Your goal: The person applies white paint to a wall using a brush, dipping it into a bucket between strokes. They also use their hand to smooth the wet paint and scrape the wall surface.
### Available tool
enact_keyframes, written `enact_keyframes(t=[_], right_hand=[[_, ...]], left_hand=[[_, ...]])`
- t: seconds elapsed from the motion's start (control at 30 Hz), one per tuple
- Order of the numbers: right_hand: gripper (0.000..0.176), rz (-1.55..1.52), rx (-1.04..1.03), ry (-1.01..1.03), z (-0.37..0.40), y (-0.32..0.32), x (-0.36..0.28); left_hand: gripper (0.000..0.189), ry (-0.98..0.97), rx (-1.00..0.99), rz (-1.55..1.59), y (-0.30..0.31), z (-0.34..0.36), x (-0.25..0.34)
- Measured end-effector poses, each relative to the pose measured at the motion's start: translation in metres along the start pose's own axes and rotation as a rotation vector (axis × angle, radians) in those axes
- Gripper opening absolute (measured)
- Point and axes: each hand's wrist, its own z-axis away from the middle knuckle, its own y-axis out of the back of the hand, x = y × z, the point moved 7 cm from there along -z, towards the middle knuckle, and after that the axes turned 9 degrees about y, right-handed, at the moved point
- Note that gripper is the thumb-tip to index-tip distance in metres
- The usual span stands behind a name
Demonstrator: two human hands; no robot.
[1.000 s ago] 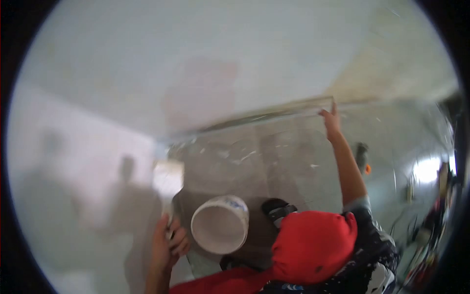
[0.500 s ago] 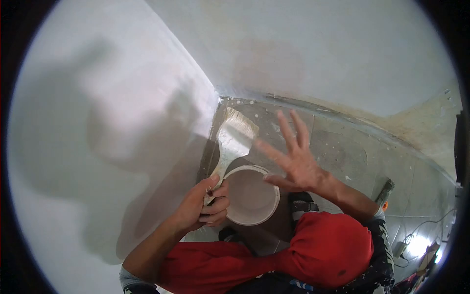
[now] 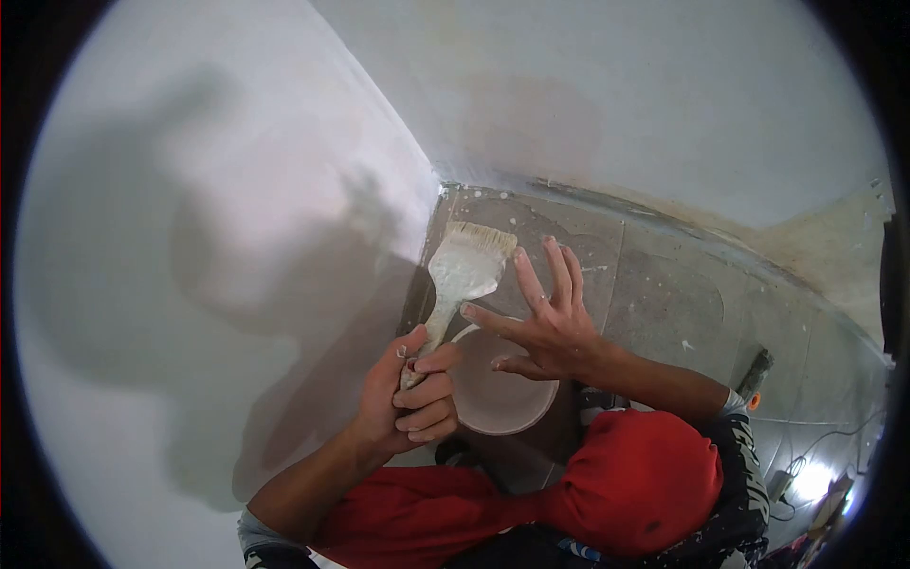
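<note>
A wide paintbrush [image 3: 466, 270], its handle and body crusted with white, points up and away from me with its pale bristles at the top. My left hand [image 3: 409, 394] is wrapped round its handle. Fingers spread, my right hand [image 3: 550, 332] holds nothing and hovers just right of the brush, over the bucket's rim; one fingertip is close to the bristles and another to the brush's body. Below both hands stands a round white bucket [image 3: 507, 417] with pale contents, partly covered by my right hand.
Two pale walls meet in a corner ahead, the left wall [image 3: 284, 256] close beside my left arm. White spots mark the tiled floor [image 3: 654, 294]. At right lies a scraper-like tool [image 3: 755, 375] with an orange end; beyond it are a cable [image 3: 825, 436] and a bright light [image 3: 812, 479].
My right hand has swung lower and left, nearer the brush body. The brush has turned slightly and shifted right with my left hand, and the whole view has moved a little.
</note>
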Motion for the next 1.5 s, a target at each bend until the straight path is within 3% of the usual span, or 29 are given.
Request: enact_keyframes(t=[0.13,0.63,0.8,0.9,1.1,1.3,1.5], right_hand=[[0.078,0.024,0.004,-0.025,-0.001,0.001,-0.003],[0.085,0.059,0.040,-0.082,0.000,0.000,0.012],[0.075,0.147,-0.070,-0.191,0.003,0.000,0.041],[0.073,0.090,-0.028,-0.247,0.007,0.009,0.056],[0.081,-0.099,0.055,-0.093,0.004,0.012,0.031],[0.087,-0.059,0.133,0.009,0.004,-0.003,0.018],[0.091,0.060,0.185,-0.019,0.005,-0.005,0.023]], left_hand=[[0.042,-0.040,-0.081,0.039,-0.004,-0.003,-0.002],[0.040,-0.057,-0.096,0.073,-0.002,-0.006,0.000],[0.041,-0.051,-0.037,0.017,0.005,-0.003,0.002],[0.041,-0.054,-0.011,-0.014,0.007,-0.001,0.004],[0.041,-0.071,-0.072,0.049,-0.002,-0.003,0.002],[0.042,-0.068,-0.200,0.107,-0.016,-0.002,0.000],[0.043,-0.066,-0.252,0.159,-0.024,-0.005,-0.003]])
